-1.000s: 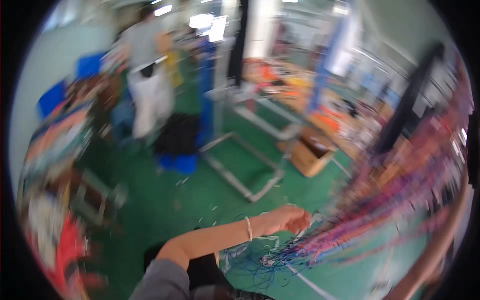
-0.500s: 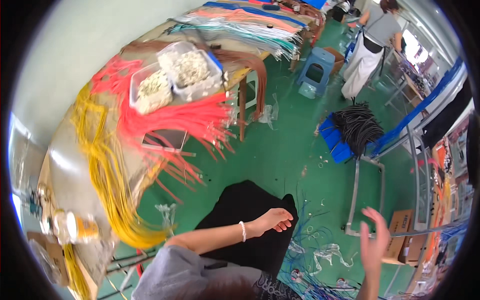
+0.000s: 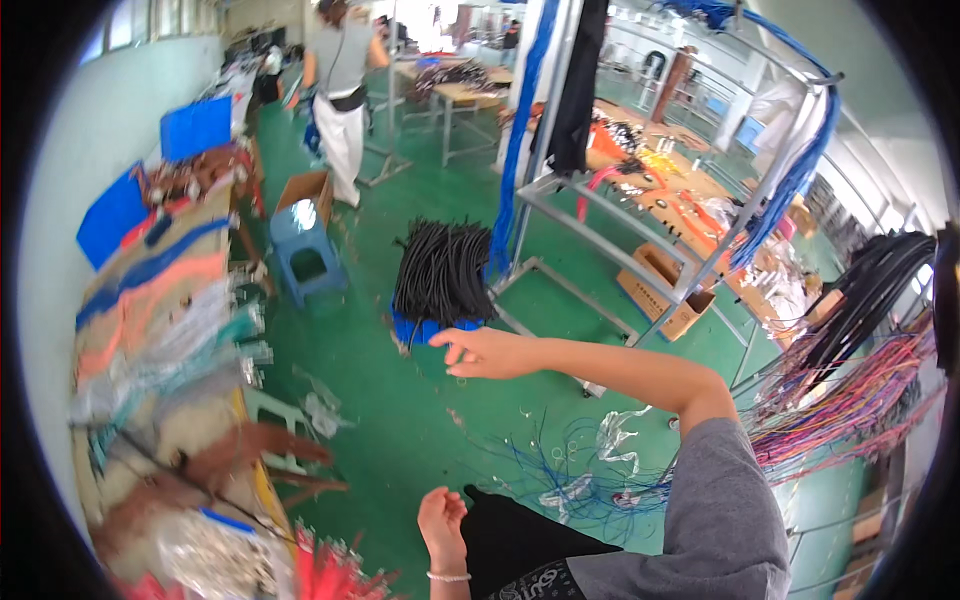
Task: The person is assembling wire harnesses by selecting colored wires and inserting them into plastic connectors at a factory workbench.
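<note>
My right hand (image 3: 488, 354) stretches across the middle of the view with its arm bent from the right. Its fingers are apart and hold nothing. Just beyond it, in the picture, lies a thick bundle of black cables (image 3: 445, 270) on a blue sheet (image 3: 425, 328); I see no grip on it. Lower down, my left hand (image 3: 443, 522), with a white beaded bracelet (image 3: 449, 576) at the wrist, is raised beside black fabric (image 3: 520, 530) at my body. Its fingers are loosely bent, slightly apart, with nothing seen in them.
On the left, a long table (image 3: 175, 425) carries wire bundles and a clear tub (image 3: 225, 555). A blue stool (image 3: 305, 255) stands beside it. Ahead right is a metal rack (image 3: 600, 220). Loose blue wires (image 3: 545, 460) litter the green floor. A person (image 3: 340, 100) stands farther off.
My view has swung to the right and up, bringing in the rack and the room beyond. My right arm has reached across to the left; my left forearm now points upward.
</note>
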The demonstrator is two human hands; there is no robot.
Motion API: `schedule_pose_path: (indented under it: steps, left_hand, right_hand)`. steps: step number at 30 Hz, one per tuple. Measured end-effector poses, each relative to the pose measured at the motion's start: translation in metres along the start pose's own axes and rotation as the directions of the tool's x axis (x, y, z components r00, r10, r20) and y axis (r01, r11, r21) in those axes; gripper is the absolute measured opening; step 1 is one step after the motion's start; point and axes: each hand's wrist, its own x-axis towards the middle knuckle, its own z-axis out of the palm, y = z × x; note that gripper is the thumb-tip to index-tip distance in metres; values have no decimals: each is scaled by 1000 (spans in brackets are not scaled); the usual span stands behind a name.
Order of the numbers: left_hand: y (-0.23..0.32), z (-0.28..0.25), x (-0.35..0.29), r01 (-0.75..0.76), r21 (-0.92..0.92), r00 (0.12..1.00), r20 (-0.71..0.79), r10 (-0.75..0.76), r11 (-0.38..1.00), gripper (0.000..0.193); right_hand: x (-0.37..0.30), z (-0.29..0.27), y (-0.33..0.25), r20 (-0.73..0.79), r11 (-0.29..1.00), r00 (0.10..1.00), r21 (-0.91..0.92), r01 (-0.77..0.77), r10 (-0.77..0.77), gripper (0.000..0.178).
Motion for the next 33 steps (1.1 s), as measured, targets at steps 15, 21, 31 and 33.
schedule_pose_path:
  steps: [15, 21, 31, 33]
  left_hand:
    - [128, 144, 76, 16, 286, 990, 129, -56, 958, 30]
    - [137, 214, 159, 89, 328, 949, 259, -181, 940, 30]
    - [171, 399, 319, -37, 584, 856, 437, -276, 811, 27]
    - [156, 446, 345, -144, 623, 808, 523, -272, 769, 16]
  right_hand:
    - [-109, -503, 36, -957, 834, 291, -162, -527, -2, 29]
    - [3, -650, 65, -971, 975, -93, 220, 26, 221, 66]
    - [32, -670, 86, -961, 990, -261, -115, 79, -91, 33]
    - [14, -640, 81, -938, 981, -293, -195, 3, -186, 38]
